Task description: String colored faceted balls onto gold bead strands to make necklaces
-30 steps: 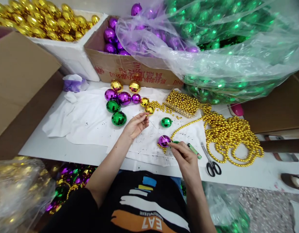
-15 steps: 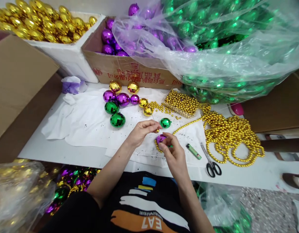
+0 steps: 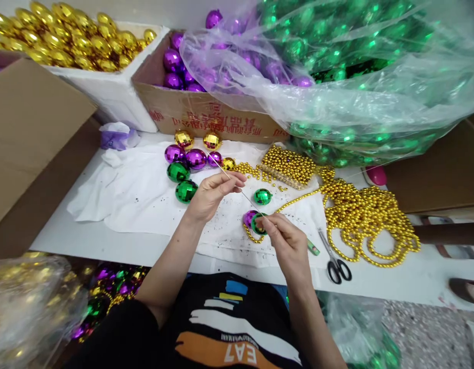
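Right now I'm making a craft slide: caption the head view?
Left hand and right hand hold a thin strand above a white cloth near gold beads.

Compared with half a second before, the left hand [image 3: 212, 195] moved away from the right hand [image 3: 288, 237], and the thin strand [image 3: 252, 203] between them became longer and straight.

Bright light throws white glare on the large plastic bag [image 3: 359, 105]; the lower left corner blurs.
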The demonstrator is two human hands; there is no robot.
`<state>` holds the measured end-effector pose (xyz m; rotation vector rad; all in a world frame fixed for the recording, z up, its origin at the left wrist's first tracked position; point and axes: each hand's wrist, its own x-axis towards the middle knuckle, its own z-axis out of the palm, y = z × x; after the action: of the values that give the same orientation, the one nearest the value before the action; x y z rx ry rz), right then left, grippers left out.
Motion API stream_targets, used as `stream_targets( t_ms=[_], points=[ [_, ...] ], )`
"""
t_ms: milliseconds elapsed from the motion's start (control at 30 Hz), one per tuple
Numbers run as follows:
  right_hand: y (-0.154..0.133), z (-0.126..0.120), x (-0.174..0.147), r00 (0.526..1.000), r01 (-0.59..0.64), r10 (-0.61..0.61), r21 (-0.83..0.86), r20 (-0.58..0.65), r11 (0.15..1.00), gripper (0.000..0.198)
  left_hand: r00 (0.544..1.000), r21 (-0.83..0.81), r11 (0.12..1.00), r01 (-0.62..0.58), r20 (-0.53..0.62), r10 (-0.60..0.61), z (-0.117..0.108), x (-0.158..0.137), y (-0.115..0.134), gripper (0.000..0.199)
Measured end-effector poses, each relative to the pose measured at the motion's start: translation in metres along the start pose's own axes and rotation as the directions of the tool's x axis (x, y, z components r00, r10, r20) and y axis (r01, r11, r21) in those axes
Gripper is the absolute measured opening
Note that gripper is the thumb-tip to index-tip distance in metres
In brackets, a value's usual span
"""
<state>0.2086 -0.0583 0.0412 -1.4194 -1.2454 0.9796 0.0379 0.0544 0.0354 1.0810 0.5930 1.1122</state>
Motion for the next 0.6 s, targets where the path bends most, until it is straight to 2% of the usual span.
stream_targets(
  t_ms=[67, 167, 233, 267, 300, 367, 433, 467, 533, 600],
  points=[
    [0.003, 0.002, 0.0, 0.997, -0.077, 0.078, 0.089, -0.006, 0.993, 0.018, 1.0, -0.005, 1.0, 0.02, 0.022, -0.02, 0.0, 0.001, -0.007, 0.016],
    [0.008, 0.003, 0.001, 0.988, -0.146, 0.154, 0.192, -0.025, 0.97, 0.018, 0.996, 0.083, 0.996, 0.015, 0.087, -0.022, 0.001, 0.002, -0.015, 0.019],
    [0.012, 0.002, 0.002, 0.981, -0.152, 0.174, 0.216, -0.085, 0.965, 0.02, 0.995, 0.197, 0.98, 0.007, 0.093, -0.025, -0.001, 0.007, -0.024, 0.022],
    [0.014, 0.0, 0.002, 0.977, -0.151, 0.181, 0.229, -0.114, 0.962, 0.02, 0.999, 0.299, 0.954, -0.001, 0.044, -0.013, -0.003, 0.011, -0.032, 0.025],
    [0.016, 0.0, 0.003, 0.973, -0.151, 0.188, 0.247, -0.133, 0.957, 0.02, 0.999, 0.434, 0.901, -0.003, -0.035, 0.019, -0.005, 0.015, -0.041, 0.027],
    [0.017, -0.001, 0.003, 0.973, -0.148, 0.192, 0.293, -0.13, 0.945, 0.02, 0.967, 0.728, 0.684, 0.041, -0.2, 0.155, -0.01, 0.024, -0.062, 0.03],
    [0.015, -0.001, 0.001, 0.978, -0.141, 0.183, 0.345, -0.095, 0.928, 0.017, 0.939, 0.887, 0.448, 0.112, -0.242, 0.244, -0.012, 0.033, -0.084, 0.037],
    [0.014, 0.0, 0.0, 0.981, -0.139, 0.179, 0.369, -0.077, 0.919, 0.016, 0.937, 0.919, 0.371, 0.134, -0.239, 0.254, -0.012, 0.036, -0.093, 0.041],
    [0.011, 0.0, -0.003, 0.982, -0.143, 0.179, 0.406, -0.053, 0.903, 0.014, 0.941, 0.935, 0.323, 0.147, -0.233, 0.245, -0.013, 0.041, -0.107, 0.047],
    [0.008, -0.002, -0.005, 0.981, -0.148, 0.186, 0.426, -0.049, 0.893, 0.013, 0.94, 0.91, 0.39, 0.144, -0.248, 0.232, -0.014, 0.043, -0.112, 0.048]
  ],
)
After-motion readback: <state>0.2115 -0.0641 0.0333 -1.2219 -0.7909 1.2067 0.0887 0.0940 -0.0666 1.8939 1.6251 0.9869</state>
